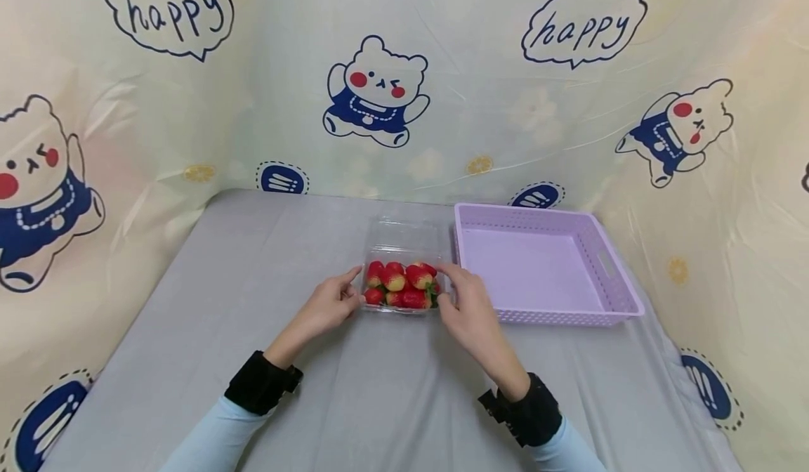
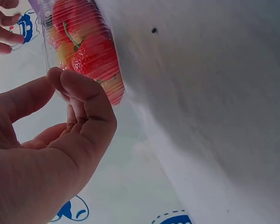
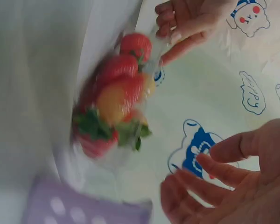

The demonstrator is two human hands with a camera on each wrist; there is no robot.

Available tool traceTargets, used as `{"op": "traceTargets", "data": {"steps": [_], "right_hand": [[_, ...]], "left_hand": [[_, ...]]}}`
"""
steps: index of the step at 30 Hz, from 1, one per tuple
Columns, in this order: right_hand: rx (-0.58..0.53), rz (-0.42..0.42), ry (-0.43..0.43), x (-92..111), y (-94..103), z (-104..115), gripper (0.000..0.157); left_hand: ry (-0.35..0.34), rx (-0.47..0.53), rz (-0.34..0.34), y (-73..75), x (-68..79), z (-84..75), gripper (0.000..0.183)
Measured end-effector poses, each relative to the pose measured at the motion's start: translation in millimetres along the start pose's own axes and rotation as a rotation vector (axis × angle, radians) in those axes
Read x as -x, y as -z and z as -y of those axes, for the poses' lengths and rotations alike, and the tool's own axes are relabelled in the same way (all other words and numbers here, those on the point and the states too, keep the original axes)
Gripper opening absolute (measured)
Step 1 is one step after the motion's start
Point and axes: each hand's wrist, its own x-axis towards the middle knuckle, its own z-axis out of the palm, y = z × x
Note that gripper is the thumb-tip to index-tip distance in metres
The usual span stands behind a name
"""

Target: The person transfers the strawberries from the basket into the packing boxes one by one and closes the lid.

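A clear plastic clamshell box of red strawberries sits on the cloth with its lid folded back. At its left edge, my left hand has thumb and fingertips close together on the plastic. The left wrist view shows this left hand pinching the rim beside the strawberries. My right hand is at the box's right side. In the right wrist view, the right hand has loosely bent, spread fingers, apart from the strawberries, which look blurred there.
Right of the box stands a shallow lilac plastic basket with nothing in it, close to the right hand. Grey cloth covers the table. A printed curtain with bears hangs behind and along both sides.
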Motion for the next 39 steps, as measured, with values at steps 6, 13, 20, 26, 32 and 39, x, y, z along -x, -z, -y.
{"op": "traceTargets", "data": {"steps": [6,13,20,26,32,39], "right_hand": [[-0.141,0.038,-0.088,0,-23.5,-2,0.060],[-0.234,0.020,-0.204,-13,-42.3,-14,0.065],[-0.354,0.025,-0.350,-28,-48.2,-26,0.069],[-0.400,0.022,-0.419,-40,-51.3,-34,0.072],[-0.447,0.031,-0.439,-50,-58.4,-41,0.071],[-0.593,0.007,-0.438,-51,-60.9,-52,0.073]], "left_hand": [[0.022,-0.024,-0.013,3.1,4.3,-0.3,0.068],[0.040,-0.030,-0.001,9.2,11.0,0.1,0.070],[0.122,-0.046,0.023,22.3,0.0,-0.9,0.058],[0.163,-0.045,-0.032,31.5,-31.0,-1.1,0.057],[0.193,-0.008,-0.070,33.7,-53.7,5.0,0.054],[0.198,0.032,-0.078,29.0,-65.1,13.2,0.050]]}}
